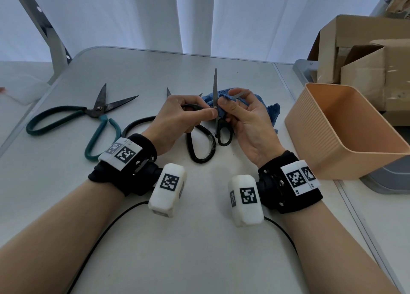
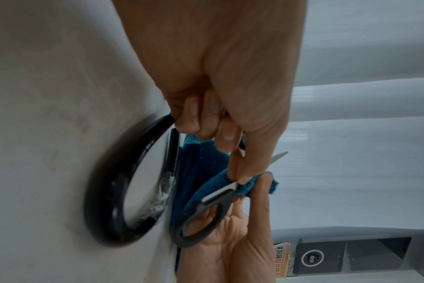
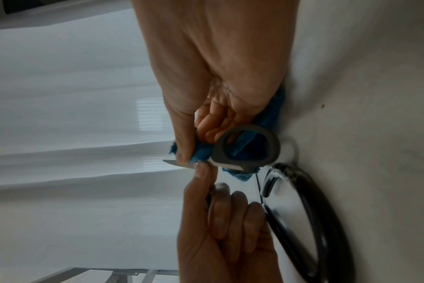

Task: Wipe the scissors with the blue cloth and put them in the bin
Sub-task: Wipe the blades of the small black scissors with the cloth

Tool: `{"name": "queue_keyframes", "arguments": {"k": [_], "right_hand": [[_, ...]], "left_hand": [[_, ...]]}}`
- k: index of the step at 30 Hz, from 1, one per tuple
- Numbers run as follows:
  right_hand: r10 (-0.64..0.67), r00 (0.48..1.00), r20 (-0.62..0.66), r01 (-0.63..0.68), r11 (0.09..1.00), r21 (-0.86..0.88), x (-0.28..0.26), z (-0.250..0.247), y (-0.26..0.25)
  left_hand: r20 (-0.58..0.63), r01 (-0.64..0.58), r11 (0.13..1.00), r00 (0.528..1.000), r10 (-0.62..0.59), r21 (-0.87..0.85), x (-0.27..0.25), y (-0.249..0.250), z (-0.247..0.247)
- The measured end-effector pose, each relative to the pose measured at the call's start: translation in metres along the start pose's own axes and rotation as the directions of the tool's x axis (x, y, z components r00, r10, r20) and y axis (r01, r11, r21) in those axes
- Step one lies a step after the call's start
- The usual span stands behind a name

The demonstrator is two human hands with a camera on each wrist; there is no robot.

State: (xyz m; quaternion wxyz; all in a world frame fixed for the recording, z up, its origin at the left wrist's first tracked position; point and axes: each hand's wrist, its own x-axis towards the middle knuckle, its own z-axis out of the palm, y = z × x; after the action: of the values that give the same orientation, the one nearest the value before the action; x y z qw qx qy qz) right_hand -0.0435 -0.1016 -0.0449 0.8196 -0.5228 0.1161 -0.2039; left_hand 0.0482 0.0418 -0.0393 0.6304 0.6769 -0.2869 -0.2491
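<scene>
I hold a small pair of scissors [image 1: 224, 133] with black handles above the table, its blades spread, one pointing up and away. My left hand [image 1: 209, 113] pinches it at the pivot between thumb and fingers. My right hand [image 1: 228, 103] grips the blue cloth [image 1: 269, 113] and presses a fold of it against the scissors just by the pivot. In the left wrist view the cloth [image 2: 201, 164] lies behind the black handle [image 2: 201, 224]. In the right wrist view the cloth [image 3: 271, 111] shows through the handle loop [image 3: 249, 151]. The orange bin [image 1: 310, 138] stands at the right.
Green-handled scissors [image 1: 97, 110] lie open at the left of the table. Large black-handled scissors [image 1: 199, 147] lie under my left hand. Cardboard boxes [image 1: 359, 49] stand behind the bin. Cables run over the near part of the table.
</scene>
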Motion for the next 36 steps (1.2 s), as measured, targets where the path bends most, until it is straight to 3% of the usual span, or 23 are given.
{"name": "queue_keyframes", "arguments": {"k": [14,36], "right_hand": [[0.034,0.994,0.105,-0.036,0.999,0.019,-0.001,-0.0026,-0.0066],[0.032,0.998,0.062,-0.033,0.999,0.012,0.0019,-0.004,-0.001]], "left_hand": [[-0.034,0.001,1.0,0.999,0.0,0.017,0.001,-0.0011,-0.0001],[-0.035,-0.008,0.999,0.999,0.009,0.041,0.0002,-0.0002,-0.0002]]}}
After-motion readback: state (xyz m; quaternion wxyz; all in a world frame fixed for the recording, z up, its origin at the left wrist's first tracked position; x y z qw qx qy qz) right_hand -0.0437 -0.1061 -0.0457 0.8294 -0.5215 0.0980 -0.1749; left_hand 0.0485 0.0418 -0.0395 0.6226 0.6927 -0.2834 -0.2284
